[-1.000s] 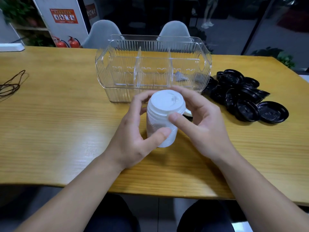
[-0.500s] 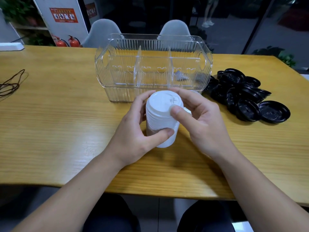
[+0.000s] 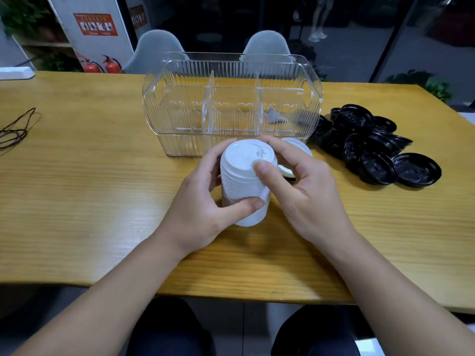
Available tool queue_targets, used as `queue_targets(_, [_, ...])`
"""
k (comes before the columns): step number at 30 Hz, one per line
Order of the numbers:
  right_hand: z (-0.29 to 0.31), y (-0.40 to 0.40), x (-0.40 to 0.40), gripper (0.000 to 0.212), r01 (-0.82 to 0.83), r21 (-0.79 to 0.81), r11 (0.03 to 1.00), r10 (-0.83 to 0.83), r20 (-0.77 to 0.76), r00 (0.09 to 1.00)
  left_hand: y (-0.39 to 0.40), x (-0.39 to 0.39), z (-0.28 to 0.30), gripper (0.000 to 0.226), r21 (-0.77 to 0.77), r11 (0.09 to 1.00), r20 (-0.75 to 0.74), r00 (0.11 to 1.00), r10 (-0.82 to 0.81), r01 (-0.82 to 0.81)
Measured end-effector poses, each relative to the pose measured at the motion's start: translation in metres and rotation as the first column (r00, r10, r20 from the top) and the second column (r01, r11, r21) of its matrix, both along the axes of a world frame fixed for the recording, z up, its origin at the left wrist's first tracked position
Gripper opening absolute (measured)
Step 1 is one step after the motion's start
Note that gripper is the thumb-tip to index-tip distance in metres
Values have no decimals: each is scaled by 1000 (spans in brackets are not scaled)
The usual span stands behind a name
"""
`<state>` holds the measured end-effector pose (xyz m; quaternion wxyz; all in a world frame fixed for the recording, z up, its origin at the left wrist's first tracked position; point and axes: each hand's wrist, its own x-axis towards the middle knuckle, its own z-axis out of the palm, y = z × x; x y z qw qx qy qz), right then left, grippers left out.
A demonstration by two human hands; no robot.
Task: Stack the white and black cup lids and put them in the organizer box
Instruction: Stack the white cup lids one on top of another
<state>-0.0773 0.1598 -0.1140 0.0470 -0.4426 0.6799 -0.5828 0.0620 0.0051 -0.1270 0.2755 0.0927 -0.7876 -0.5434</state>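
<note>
Holding a tall stack of white lids upright on the wooden counter, a person's two bare hands close around it just in front of the clear organizer box. Left hand wraps the stack's lower side, its grip clasped on the stack with the thumb pressed across the front. Right hand grasps the stack's top, thumb on the uppermost lid's rim and fingers curled behind. More white lids lie flat behind the right hand, touching the box's front wall. Loose black lids sit heaped on the counter just right of the box. All three compartments of the box hold no lids. Far left of the box lies a coiled brown cord.
</note>
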Motion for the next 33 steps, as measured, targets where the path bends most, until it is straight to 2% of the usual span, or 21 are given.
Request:
queue_targets(4, [-5,1,-6,40,-82,-14,997,82,39,996,2,1,-1,103,-5,1000,16,1000,14,-14])
queue_targets(7, [-6,7,-18,48,1,-25,1000,0,54,999,1,0,-1,97,-21,1000,25,999,22,-21])
queue_targets(10, [-8,17,-36,32,249,14,968,-245,-131,961,0,-1,0,84,-33,999,25,999,31,-30])
queue_targets(12, [-16,19,-44,31,377,115,919,-345,-228,911,0,-1,1,81,-12,999,31,998,48,-48])
queue_targets(14, [-25,17,-45,37,443,243,863,-365,-305,880,1,-1,2,80,-10,998,36,997,61,-61])
queue_targets(16, [-31,14,-45,35,486,257,835,-354,-426,833,2,-1,3,80,-15,998,45,997,66,-66])
queue_targets(21, [-31,14,-44,4,507,177,844,-333,-568,752,3,0,3,81,-11,997,61,995,75,-74])
queue_targets(26, [-28,12,-41,7,546,188,816,-322,-636,701,3,1,4,81,-22,997,63,995,76,-75])
queue_targets(33, [-28,13,-41,14,514,191,836,-329,-574,750,3,1,3,80,-16,998,55,996,67,-66])
